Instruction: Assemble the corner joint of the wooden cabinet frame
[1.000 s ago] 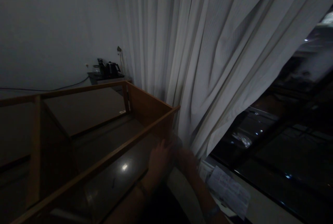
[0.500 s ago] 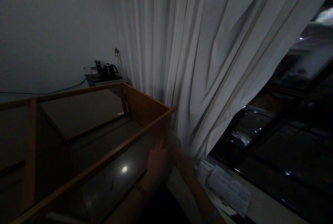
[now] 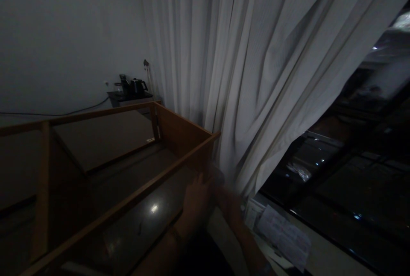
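The room is dark. My left hand (image 3: 196,195) and my right hand (image 3: 229,202) are close together low in the middle, just below the near right corner of a wooden frame (image 3: 179,133). Both seem to be closed around a dark object (image 3: 215,175) at that corner, which I cannot make out. My fingers are dim and slightly blurred. The white curtain (image 3: 256,75) hangs right behind the hands.
A dark window (image 3: 346,152) fills the right side. A sheet of paper (image 3: 283,235) lies on the sill near my right forearm. A kettle (image 3: 137,86) stands on a small stand by the wall, with a cable (image 3: 64,113) running left.
My hands stay at the corner of the frame, shifting only slightly. The view wobbles a little.
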### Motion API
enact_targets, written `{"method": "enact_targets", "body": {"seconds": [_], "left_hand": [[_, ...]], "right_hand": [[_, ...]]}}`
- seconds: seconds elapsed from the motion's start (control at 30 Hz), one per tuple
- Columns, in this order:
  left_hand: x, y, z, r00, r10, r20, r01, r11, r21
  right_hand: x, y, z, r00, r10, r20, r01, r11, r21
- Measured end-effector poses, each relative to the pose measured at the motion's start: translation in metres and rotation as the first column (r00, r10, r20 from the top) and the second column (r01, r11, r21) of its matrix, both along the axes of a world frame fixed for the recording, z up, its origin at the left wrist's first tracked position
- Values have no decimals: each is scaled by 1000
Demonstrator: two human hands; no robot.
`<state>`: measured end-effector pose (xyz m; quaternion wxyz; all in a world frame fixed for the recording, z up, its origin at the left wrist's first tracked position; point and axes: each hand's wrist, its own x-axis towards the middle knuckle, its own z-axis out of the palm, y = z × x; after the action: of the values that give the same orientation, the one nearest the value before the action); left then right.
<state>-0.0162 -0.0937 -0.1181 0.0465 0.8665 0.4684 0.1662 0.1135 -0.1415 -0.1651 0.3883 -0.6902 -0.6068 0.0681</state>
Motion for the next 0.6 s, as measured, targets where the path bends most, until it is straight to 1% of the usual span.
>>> {"method": "enact_targets", "body": {"seconds": [0.13,0.2,0.27,0.4,0.6], "left_hand": [[0,0,1,1000,-4,-19,4,999,-32],[0,0,1,1000,-14,-22,13,999,-36],[0,0,0,1000,-14,-17,13,999,-30],[0,0,-4,1000,3,-11,-3,1000,4],[-1,0,-3,1000,-5,-14,6,1000,24]], "right_hand": [[-5,4,-7,959,29,-282,-30,1000,1],[-5,6,-11,934,28,-356,-31,1000,-2],[-4,8,-13,922,24,-386,-36,999,-23],[-2,9,-11,938,39,-344,-61,997,-55],[6,-2,3,993,40,-114,-46,998,-53]]}}
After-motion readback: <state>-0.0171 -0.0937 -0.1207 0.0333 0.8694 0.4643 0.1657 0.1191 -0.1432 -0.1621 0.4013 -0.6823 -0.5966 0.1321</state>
